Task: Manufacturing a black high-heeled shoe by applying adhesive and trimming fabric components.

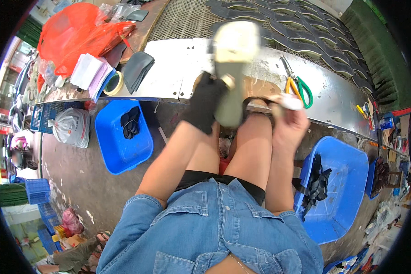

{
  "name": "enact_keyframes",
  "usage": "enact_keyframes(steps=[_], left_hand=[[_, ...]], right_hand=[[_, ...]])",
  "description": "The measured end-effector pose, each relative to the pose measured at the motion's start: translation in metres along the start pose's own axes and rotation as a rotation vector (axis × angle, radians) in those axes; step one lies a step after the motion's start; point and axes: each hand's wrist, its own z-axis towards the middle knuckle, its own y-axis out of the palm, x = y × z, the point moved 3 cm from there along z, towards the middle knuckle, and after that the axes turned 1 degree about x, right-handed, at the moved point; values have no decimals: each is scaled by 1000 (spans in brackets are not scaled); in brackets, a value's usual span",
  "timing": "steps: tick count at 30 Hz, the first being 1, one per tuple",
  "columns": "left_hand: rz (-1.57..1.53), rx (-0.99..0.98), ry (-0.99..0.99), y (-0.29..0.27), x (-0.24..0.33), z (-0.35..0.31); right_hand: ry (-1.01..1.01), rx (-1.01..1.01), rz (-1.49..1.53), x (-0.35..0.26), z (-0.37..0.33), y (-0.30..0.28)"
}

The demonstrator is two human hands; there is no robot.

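My left hand (208, 101), in a black glove, is closed round a shoe last (230, 102). The last stands lengthwise over my knees, grey-green with a cream, motion-blurred far end. To its right my bare right hand (289, 124) is closed, fingers bent, above my right knee. A small white thing (292, 102) shows at its fingers; its kind is too blurred to tell. Beside those fingers a dark strap (250, 103) curves over the knee, with a thin pale piece across it. Whether my right hand grips the strap cannot be made out.
Green-handled pliers (303, 91) and an orange-handled pair (292, 86) lie on the metal bench (169, 68). Tape (114, 84) and a red bag (77, 39) are at left. Dark soles (301, 32) cover the mesh. Blue tubs (106, 153) (342, 192) holding black straps flank my legs.
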Motion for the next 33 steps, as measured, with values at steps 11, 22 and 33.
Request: enact_keyframes(steps=[11, 22, 33], left_hand=[[91, -60, 80, 7, 22, -9], [48, -223, -49, 25, -1, -34], [-260, -331, -414, 26, -9, -46]], right_hand=[[381, -138, -33, -12, 6, -39], [176, -168, 75, -26, 50, 16], [281, -105, 196, 1, 40, 18]])
